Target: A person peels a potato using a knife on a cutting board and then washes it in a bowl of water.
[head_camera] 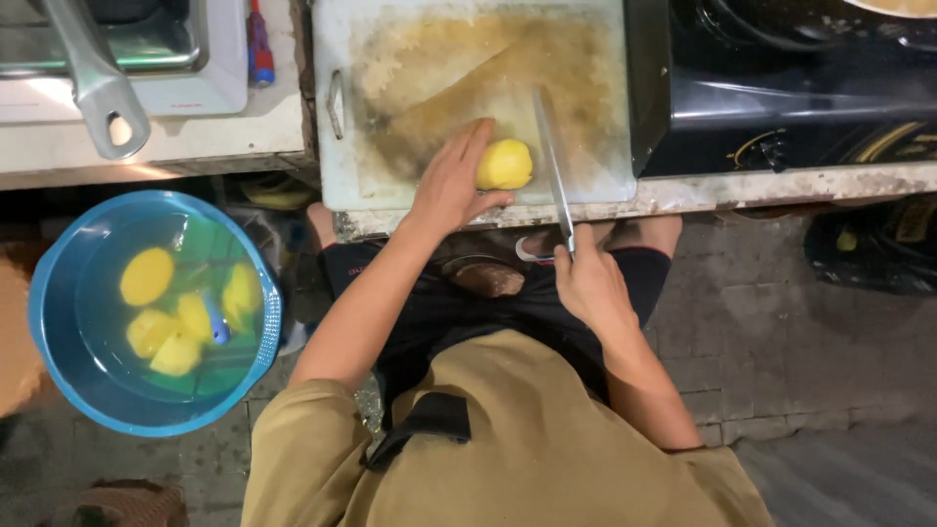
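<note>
A peeled yellow potato point(506, 164) lies on a stained white cutting board point(410, 59) near its front edge. My left hand point(451, 182) rests against the potato's left side, steadying it. My right hand point(590, 283) grips the handle of a long knife point(552, 156), whose blade points away from me and stands just right of the potato, edge down on the board.
A blue basin point(59, 342) of water holding several peeled potatoes and a small peeler sits on the floor at left. A black gas stove point(781, 88) stands to the right of the board. At top left a metal pan handle point(98, 83) juts over the white counter.
</note>
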